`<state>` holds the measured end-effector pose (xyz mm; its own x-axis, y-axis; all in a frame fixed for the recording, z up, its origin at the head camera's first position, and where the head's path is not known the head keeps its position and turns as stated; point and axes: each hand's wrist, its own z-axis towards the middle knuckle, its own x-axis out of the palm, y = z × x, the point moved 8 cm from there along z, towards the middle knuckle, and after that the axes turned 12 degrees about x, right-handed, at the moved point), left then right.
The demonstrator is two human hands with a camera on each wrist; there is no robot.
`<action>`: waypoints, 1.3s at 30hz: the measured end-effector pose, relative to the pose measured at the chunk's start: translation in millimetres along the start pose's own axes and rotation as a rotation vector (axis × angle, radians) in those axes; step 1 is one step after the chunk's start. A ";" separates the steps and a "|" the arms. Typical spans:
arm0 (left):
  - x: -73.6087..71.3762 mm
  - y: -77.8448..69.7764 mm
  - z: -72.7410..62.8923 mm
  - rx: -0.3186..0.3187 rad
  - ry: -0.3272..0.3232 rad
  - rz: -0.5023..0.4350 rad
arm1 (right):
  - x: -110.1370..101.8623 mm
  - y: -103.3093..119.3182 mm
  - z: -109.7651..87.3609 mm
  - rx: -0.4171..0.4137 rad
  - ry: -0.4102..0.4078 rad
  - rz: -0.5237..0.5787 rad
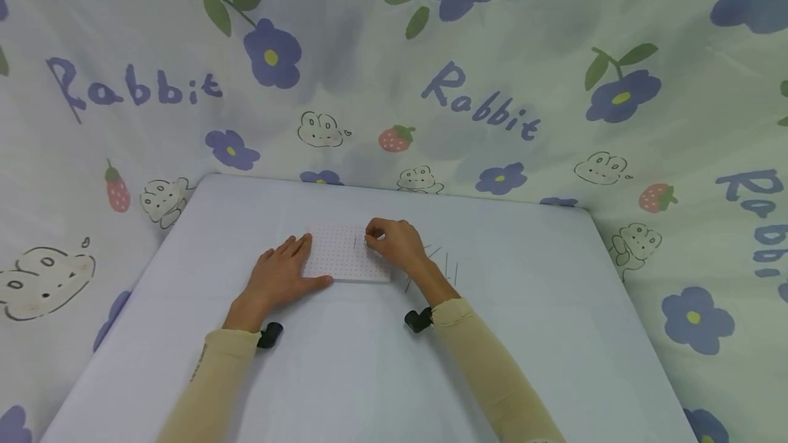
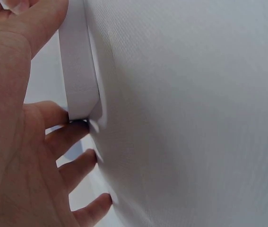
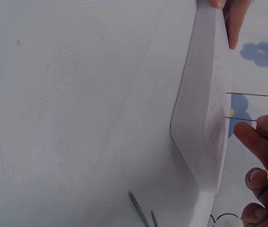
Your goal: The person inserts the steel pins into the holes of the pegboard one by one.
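A white board (image 1: 332, 251) with rows of small holes lies on the table. Against its left side and front-left corner rests my left hand (image 1: 280, 275), fingers spread, thumb along the front edge. The left wrist view shows fingertips touching the board's side (image 2: 79, 61) and the tabletop. Over the board's right part, my right hand (image 1: 399, 245) pinches a thin metal pin (image 3: 241, 118) between thumb and index finger. That pin's lower end meets the holed face; how deep it sits I cannot tell. Beside it another thin pin (image 3: 252, 94) stands upright in the board.
Several loose thin pins (image 1: 447, 269) lie on the table right of the board, partly behind my right forearm. The white tabletop (image 1: 345, 361) ends at a patterned cloth (image 1: 369, 74) hanging at the back and sides.
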<state>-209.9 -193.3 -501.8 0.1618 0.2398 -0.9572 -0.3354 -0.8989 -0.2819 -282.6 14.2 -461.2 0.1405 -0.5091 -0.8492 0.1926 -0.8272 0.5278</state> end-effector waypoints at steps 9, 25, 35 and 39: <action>1.2 -0.6 0.5 -0.002 0.002 0.003 | 5.4 -2.3 0.9 0.016 0.010 -0.028; 1.4 -2.3 1.8 0.013 0.004 0.012 | 6.7 -4.4 -0.5 0.037 0.009 -0.037; -0.5 -2.9 0.9 0.012 0.007 -0.001 | -9.2 -17.0 -14.7 0.023 0.043 -0.024; -2.5 -2.8 0.1 0.011 0.007 -0.006 | -22.5 -26.8 -20.9 0.018 0.023 -0.042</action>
<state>-209.5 -191.4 -498.6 0.1703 0.2427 -0.9550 -0.3450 -0.8932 -0.2885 -270.6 52.8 -455.8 0.1548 -0.4684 -0.8698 0.1817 -0.8519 0.4911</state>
